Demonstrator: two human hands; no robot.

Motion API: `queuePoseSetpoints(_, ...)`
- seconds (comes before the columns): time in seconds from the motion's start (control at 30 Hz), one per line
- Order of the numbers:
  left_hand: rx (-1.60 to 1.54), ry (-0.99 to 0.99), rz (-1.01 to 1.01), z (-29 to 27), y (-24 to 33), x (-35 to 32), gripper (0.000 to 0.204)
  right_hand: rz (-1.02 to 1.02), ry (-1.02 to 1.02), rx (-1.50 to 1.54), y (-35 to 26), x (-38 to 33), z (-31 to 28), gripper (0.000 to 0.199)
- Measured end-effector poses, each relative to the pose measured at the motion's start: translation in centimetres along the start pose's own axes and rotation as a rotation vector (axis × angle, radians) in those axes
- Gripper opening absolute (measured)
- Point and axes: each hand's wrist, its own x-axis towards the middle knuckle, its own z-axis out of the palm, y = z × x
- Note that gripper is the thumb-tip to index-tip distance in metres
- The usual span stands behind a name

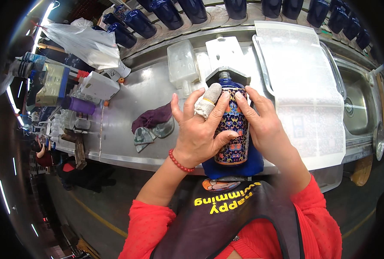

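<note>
A dark blue glass bottle [232, 144] with a colourful patterned wrap lies on its back in front of me, its neck pointing away. Its shoulder rests at an angled grey holder [243, 76], and a blue cloth [255, 162] shows beneath its base. Over the bottle's left side my left hand [200, 134] is spread, index fingertip and thumb touching the pattern. One finger of it wears a whitish-grey cloth cover [210, 97]; a red bead bracelet circles the wrist. My right hand [265, 123] lies with stretched fingers along the upper right edge, fingertips on the wrap near the shoulder.
Patterned sheets under white paper [306, 90] lie on a tray at right, beside a metal sink [358, 103]. Left are a purple cloth [151, 117], a grey-green cloth [144, 137] and a clear plastic container [182, 62]. Several blue bottles [166, 14] line the conveyor behind.
</note>
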Motion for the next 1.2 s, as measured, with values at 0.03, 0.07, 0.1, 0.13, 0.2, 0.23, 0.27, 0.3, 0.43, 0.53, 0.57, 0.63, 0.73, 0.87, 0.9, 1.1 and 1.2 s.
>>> queuePoseSetpoints(0.03,0.005,-0.001,0.005,0.0,0.0,0.0,0.081,0.0,-0.001,0.005,0.0,-0.1,0.0,0.068)
queuePoseSetpoints(0.07,0.01,-0.002,0.01,0.0,-0.1,0.0,0.08,-0.002,-0.001,0.003,0.1,-0.1,0.1,0.069)
queuePoseSetpoints(0.1,0.02,0.01,0.021,0.0,-0.1,0.1,0.08,-0.006,-0.002,0.001,0.1,-0.1,0.1,0.069)
queuePoseSetpoints(0.13,0.03,0.022,0.032,0.0,-0.2,0.1,0.079,-0.003,-0.002,-0.003,0.2,-0.1,0.1,0.069)
queuePoseSetpoints(0.2,0.024,0.028,0.043,0.0,-0.3,0.1,0.078,-0.007,0.003,0.012,0.2,0.0,0.1,0.069)
queuePoseSetpoints(0.23,0.008,0.02,0.043,0.0,-0.4,0.1,0.077,-0.001,-0.006,0.015,0.2,0.0,0.0,0.069)
queuePoseSetpoints(0.27,-0.012,0.015,0.04,-0.1,-0.6,0.1,0.077,0.002,0.004,0.021,0.1,0.0,0.0,0.068)
queuePoseSetpoints(0.3,-0.02,0.008,0.048,-0.1,-0.6,0.0,0.076,0.008,0.002,0.022,0.1,0.0,0.0,0.068)
queuePoseSetpoints(0.43,-0.036,0.016,0.08,-0.2,-0.9,-0.3,0.073,0.003,0.005,0.01,0.1,-0.3,0.1,0.066)
queuePoseSetpoints(0.53,-0.031,0.021,0.09,-0.2,-1.0,-0.3,0.073,-0.002,0.002,0.005,0.2,-0.4,0.3,0.065)
queuePoseSetpoints(0.57,-0.028,0.015,0.092,-0.2,-1.0,-0.3,0.072,0.0,0.001,0.005,0.3,-0.4,0.3,0.065)
queuePoseSetpoints(0.63,-0.076,0.011,0.083,-0.3,-1.2,-0.3,0.069,0.004,0.001,0.006,0.3,-0.4,0.3,0.064)
queuePoseSetpoints(0.73,-0.148,0.014,0.044,-0.2,-1.3,-0.3,0.067,0.016,-0.013,-0.001,0.1,-0.6,0.2,0.064)
queuePoseSetpoints(0.87,-0.112,0.011,0.062,0.1,-1.4,-0.3,0.066,0.023,-0.024,-0.012,0.1,-0.7,0.2,0.063)
queuePoseSetpoints(0.9,-0.11,0.011,0.064,0.1,-1.4,-0.3,0.066,0.017,-0.017,-0.016,0.2,-0.6,0.2,0.063)
queuePoseSetpoints(1.1,-0.088,0.003,0.089,-0.2,-1.5,-0.1,0.066,0.024,-0.016,-0.028,0.2,-0.6,0.3,0.062)
queuePoseSetpoints(1.2,-0.068,-0.007,0.112,-0.4,-1.6,0.0,0.069,0.021,-0.012,-0.038,0.0,-0.6,0.2,0.061)
